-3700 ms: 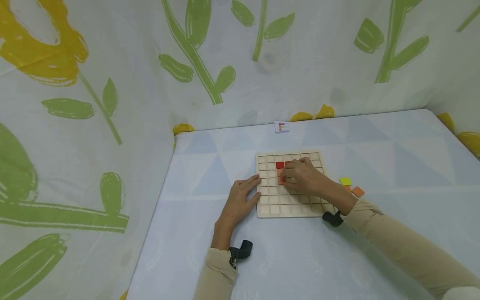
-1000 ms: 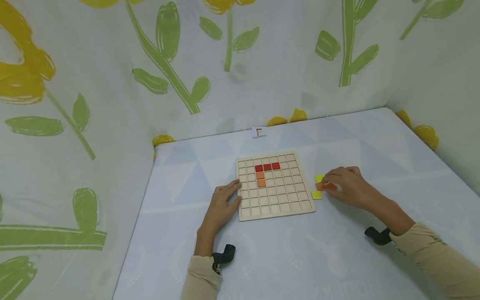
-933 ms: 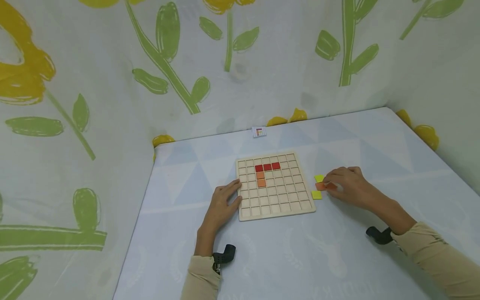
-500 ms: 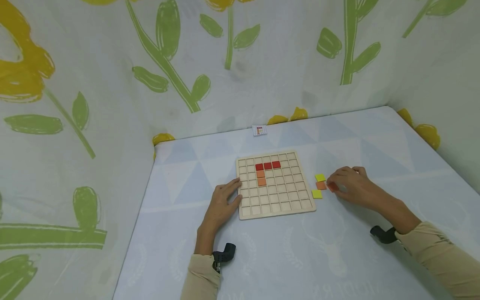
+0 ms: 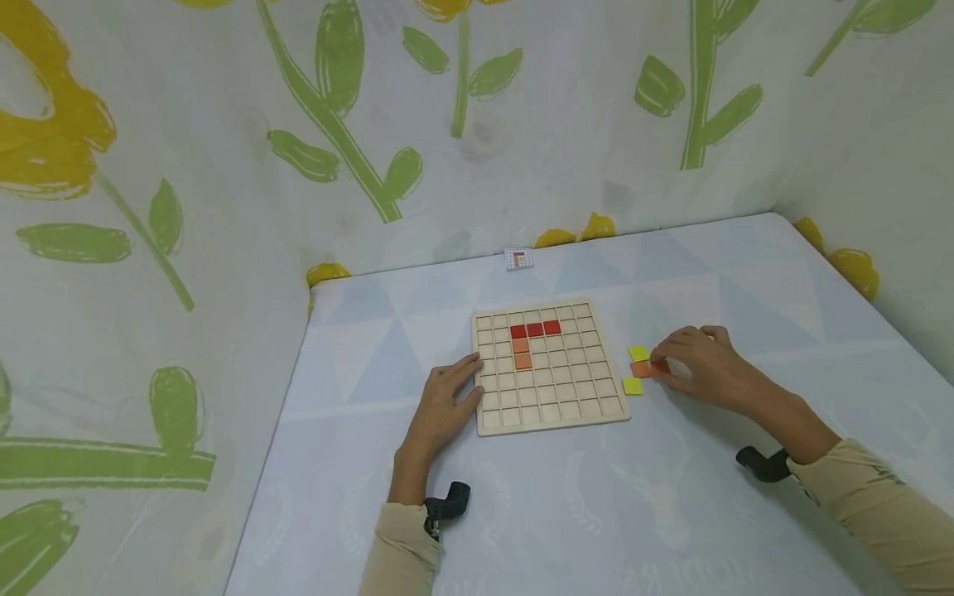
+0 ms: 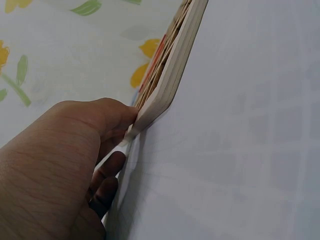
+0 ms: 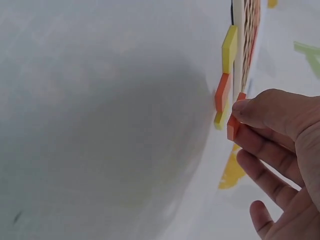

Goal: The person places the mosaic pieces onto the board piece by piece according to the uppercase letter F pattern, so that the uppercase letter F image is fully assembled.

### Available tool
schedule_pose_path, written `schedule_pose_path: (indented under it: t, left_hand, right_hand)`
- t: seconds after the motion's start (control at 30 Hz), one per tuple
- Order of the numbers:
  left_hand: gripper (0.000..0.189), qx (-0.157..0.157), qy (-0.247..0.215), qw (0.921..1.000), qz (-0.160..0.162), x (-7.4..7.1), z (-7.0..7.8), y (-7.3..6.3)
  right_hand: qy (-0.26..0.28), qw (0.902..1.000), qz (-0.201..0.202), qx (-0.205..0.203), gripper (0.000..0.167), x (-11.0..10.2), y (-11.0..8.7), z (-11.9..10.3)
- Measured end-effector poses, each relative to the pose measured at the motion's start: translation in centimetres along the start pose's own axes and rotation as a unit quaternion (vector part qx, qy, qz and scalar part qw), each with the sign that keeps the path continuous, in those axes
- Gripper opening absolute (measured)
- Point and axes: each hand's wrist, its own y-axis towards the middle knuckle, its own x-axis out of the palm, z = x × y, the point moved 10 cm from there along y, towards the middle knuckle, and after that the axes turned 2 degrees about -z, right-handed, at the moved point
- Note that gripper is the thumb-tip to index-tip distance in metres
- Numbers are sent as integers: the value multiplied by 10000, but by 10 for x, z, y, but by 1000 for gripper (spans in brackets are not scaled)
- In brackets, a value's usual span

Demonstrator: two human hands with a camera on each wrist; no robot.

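A wooden grid board (image 5: 574,397) lies flat on the table. In its cells sit three red tiles (image 5: 534,329) in a row and two orange tiles (image 5: 522,361) below the leftmost. My left hand (image 5: 440,406) rests at the board's left edge, thumb and fingers touching the rim. To the right of the board, my right hand (image 5: 708,368) pinches an orange tile (image 7: 234,126) between thumb and index finger, the other fingers spread loosely. Beside it lie another orange tile (image 7: 223,92) and two yellow tiles, one nearer (image 5: 632,386) and one farther (image 5: 638,353).
A small card (image 5: 518,259) with a coloured grid pattern lies near the table's back edge. Behind the table (image 5: 566,513) hangs a white cloth (image 5: 566,149) with a flower print, which also covers the left and right sides.
My right hand has gone from the board to the loose tiles and drawn one orange tile slightly right, off the other. My left hand has stayed at the board's edge.
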Motion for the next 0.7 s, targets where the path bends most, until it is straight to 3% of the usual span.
schedule_pose_path:
  t: [0.7]
  left_hand:
    - [46,40,-9,10000,-18,-1,2,-1]
  right_hand:
    - [170,9972,428,-595,19,-10,19,-29]
